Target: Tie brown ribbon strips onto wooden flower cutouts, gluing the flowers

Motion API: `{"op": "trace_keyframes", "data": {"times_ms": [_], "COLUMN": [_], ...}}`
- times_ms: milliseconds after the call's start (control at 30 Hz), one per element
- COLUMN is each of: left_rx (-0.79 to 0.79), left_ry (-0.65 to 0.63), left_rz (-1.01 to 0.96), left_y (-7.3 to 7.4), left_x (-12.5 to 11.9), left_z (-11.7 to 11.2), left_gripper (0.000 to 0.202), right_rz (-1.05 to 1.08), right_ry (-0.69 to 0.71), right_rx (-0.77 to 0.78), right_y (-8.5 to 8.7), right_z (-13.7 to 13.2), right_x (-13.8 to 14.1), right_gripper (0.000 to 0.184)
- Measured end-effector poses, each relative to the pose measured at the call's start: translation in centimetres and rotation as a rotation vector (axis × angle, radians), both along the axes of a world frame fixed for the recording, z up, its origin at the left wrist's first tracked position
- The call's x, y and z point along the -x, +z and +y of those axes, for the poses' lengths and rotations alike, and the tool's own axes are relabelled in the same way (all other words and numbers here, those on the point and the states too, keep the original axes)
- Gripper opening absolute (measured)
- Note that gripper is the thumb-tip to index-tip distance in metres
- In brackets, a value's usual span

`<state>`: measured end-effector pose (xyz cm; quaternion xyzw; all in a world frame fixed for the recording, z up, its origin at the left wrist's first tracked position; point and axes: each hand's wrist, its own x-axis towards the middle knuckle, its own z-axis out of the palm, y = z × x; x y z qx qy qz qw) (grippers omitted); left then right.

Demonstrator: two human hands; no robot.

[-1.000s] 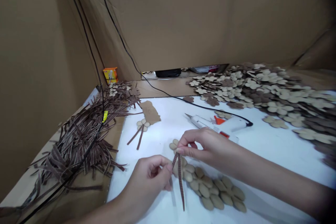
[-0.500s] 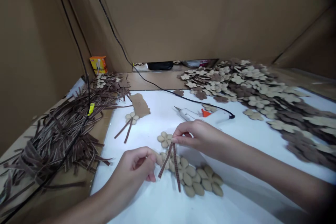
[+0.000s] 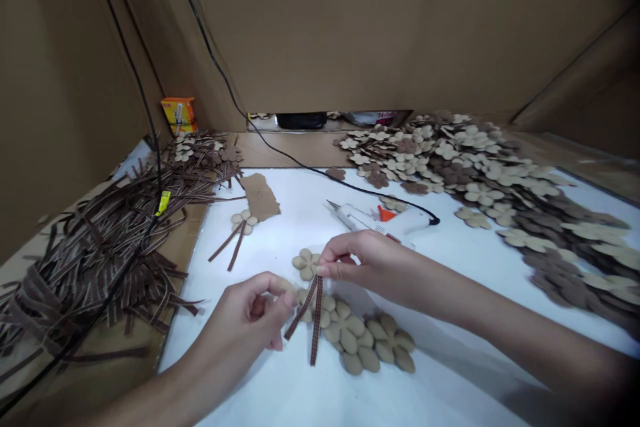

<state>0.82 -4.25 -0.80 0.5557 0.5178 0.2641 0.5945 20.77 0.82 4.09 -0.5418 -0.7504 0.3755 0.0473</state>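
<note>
My right hand [image 3: 357, 260] pinches the folded top of a brown striped ribbon [image 3: 310, 312], whose two tails hang down in a narrow V over a row of tan flower cut-outs [image 3: 357, 337]. A single tan flower [image 3: 305, 263] lies just left of that pinch. My left hand [image 3: 255, 317] is curled beside the ribbon's left tail, thumb and fingers closed on the edge of a tan flower at the row's left end. All of this rests on the white work surface [image 3: 460, 267].
A white glue gun [image 3: 385, 219] with an orange trigger lies behind my hands, its black cord running back left. A finished flower with ribbon [image 3: 237, 230] lies left. Brown ribbon strips [image 3: 105, 247] are heaped at left, flower cut-outs [image 3: 480, 173] at right. Cardboard walls surround; an orange box [image 3: 179, 113] stands in the corner.
The ribbon's two tails have spread from nearly together into a V and drifted left with my right hand. My left hand let go of the ribbon's tail and closed on a flower.
</note>
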Motion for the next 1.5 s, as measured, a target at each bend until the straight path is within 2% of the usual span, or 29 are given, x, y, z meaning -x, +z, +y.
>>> {"op": "trace_keyframes", "data": {"times_ms": [133,200,300,400,533,700,833,967,1033,1267,1500], "left_rx": [0.005,-0.067,-0.366,-0.622,-0.711,-0.764,-0.671,-0.354,-0.251,-0.045,0.013], "left_ry": [0.011,0.004,-0.059,-0.218,-0.377,-0.431,-0.308,-0.012,0.066,0.104,0.131], "left_rz": [0.030,0.105,0.310,0.474,0.585,0.568,0.459,0.277,0.202,-0.047,-0.053], "left_y": [-0.2,0.4,1.6,2.5,2.7,2.9,2.6,2.0,1.9,1.5,1.2], "left_x": [0.0,0.0,0.2,0.4,0.3,0.0,-0.2,-1.0,-1.7,-2.9,-2.4], "left_z": [-0.1,-0.2,-0.2,0.1,0.4,-0.1,-0.3,0.5,1.1,1.6,1.7], "left_gripper": [0.032,0.029,0.022,0.027,0.037,0.035,0.026,0.019,0.021,0.022,0.032], "right_rz": [-0.014,-0.059,-0.108,-0.118,-0.110,-0.089,-0.046,0.017,0.056,0.132,0.271], "right_ry": [0.033,0.048,0.102,0.143,0.166,0.134,0.118,0.103,0.091,-0.021,-0.032], "right_rx": [-0.050,-0.114,-0.243,-0.365,-0.406,-0.388,-0.348,-0.318,-0.294,-0.173,-0.186], "right_y": [0.1,0.0,-0.5,-1.2,-1.6,-1.6,-1.3,-0.4,0.0,-0.1,-0.9], "right_z": [0.1,0.4,0.8,1.1,0.9,0.4,0.2,0.0,-0.1,-0.3,-0.3], "right_x": [0.1,0.0,-0.1,-0.2,-0.2,0.0,0.2,0.4,0.4,0.2,0.1], "right_gripper": [0.025,0.023,0.021,0.018,0.018,0.017,0.018,0.020,0.020,0.019,0.021]}}
